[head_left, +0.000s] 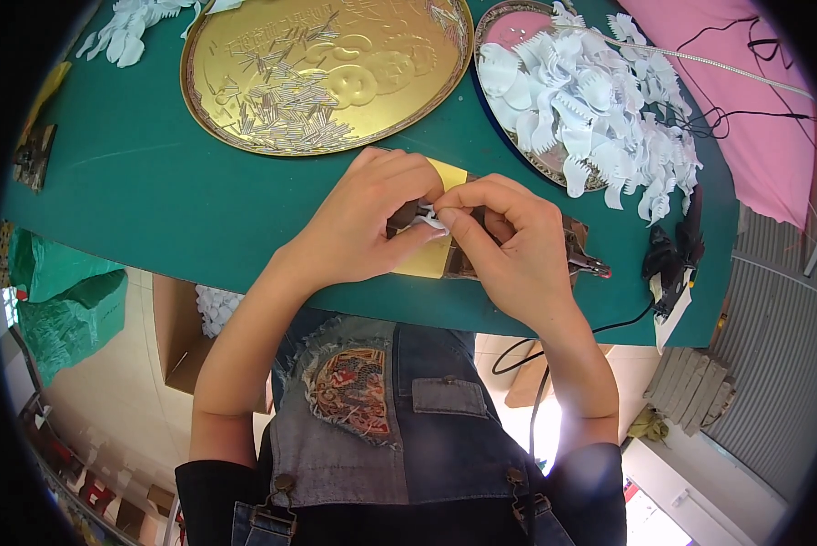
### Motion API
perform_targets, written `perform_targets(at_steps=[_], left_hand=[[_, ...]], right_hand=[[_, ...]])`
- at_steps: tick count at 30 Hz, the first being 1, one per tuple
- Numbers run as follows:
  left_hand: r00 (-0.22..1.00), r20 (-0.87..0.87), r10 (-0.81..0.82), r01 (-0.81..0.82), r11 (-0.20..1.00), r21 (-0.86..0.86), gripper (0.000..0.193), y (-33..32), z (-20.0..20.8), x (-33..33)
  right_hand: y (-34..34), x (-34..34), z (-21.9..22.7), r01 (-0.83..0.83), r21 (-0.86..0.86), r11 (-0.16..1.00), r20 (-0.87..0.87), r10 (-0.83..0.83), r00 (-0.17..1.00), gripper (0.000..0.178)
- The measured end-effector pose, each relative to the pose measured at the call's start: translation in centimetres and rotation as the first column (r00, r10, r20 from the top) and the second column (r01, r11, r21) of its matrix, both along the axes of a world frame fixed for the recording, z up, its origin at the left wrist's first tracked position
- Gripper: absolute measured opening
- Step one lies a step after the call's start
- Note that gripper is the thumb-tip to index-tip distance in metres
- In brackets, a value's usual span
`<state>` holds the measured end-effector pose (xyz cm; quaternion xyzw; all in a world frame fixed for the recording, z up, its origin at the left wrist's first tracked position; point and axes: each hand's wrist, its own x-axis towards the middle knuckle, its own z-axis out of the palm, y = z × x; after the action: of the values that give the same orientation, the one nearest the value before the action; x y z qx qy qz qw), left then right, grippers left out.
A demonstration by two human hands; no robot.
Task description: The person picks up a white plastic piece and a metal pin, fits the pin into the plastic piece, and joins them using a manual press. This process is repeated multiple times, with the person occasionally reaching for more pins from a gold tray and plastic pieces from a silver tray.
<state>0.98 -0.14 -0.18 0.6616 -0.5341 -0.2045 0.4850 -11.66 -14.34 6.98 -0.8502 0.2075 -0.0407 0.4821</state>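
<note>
Over the green table my left hand [372, 218] and my right hand [522, 246] meet, fingertips pinched together. Between them is a small white plastic piece [432, 221], mostly covered by the fingers. Both hands grip it. Whether a tiny metal pin is also between the fingertips cannot be made out. Beneath the hands lies a brown fixture with a yellow plate [451, 175], partly hidden by them. Past the left hand stands a gold oval tray [210, 118] with many small metal pins [290, 114] heaped on its near part.
A silver tray at the far right bears a heap of white toothed plastic pieces [572, 86], some spilling over its edge. Pink cloth [754, 100] lies beyond. A black clamp-like tool [670, 264] with a cable sits at right. An open cardboard box [179, 337] stands below the table's left edge.
</note>
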Motion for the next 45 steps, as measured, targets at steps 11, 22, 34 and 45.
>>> perform_targets(at_steps=[11, 22, 34, 45], left_hand=[[1.0, 0.002, 0.012, -0.012, 0.999, -0.032, 0.028, 0.0, -0.2, 0.0], [1.0, 0.026, 0.006, -0.005, 1.0, -0.027, 0.026, -0.1, -0.3, 0.0], [1.0, -0.008, -0.019, 0.019, 1.0, -0.007, 0.022, -0.1, 0.2, 0.3], [1.0, -0.011, -0.027, 0.026, 0.996, -0.08, 0.021, -0.5, 0.2, 0.2]], right_hand=[[0.5, -1.1, -2.2, -0.039, -0.41, 0.911, 0.252, 0.154, 0.956, 0.013], [-1.1, -1.7, -3.4, -0.105, -0.652, 0.751, 0.315, 0.394, 0.863, 0.02], [-1.8, -1.2, -3.3, -0.159, -0.6, 0.784, 0.317, 0.415, 0.853, 0.02], [-2.3, -1.0, -2.7, -0.24, -0.526, 0.816, 0.262, 0.424, 0.867, 0.009]])
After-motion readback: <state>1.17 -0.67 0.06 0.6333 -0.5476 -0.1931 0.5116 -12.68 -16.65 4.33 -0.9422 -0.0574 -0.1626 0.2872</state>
